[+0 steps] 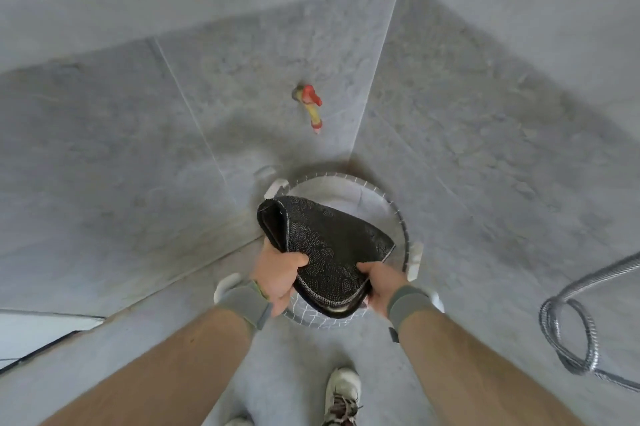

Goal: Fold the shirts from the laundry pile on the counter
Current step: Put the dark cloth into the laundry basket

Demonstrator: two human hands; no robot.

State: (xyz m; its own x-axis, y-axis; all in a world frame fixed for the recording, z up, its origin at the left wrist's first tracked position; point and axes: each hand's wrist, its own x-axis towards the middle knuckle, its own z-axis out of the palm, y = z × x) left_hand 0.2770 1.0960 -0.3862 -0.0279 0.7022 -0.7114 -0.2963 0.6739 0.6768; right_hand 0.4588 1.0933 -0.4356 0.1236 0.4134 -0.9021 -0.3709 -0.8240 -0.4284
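Shirts nowhere in sight and none seen folded: only a dark dotted-pattern cloth, doubled over, gripped by both hands, left hand and right hand, above a white mesh basket in the tiled corner, no bench visible.

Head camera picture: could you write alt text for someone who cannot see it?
Seen from above, a person's left hand and right hand each grip a folded dark mat with a dotted pattern over a round white mesh basket in a grey tiled corner. A red and yellow tap juts from the wall, and a coiled metal hose lies at right.
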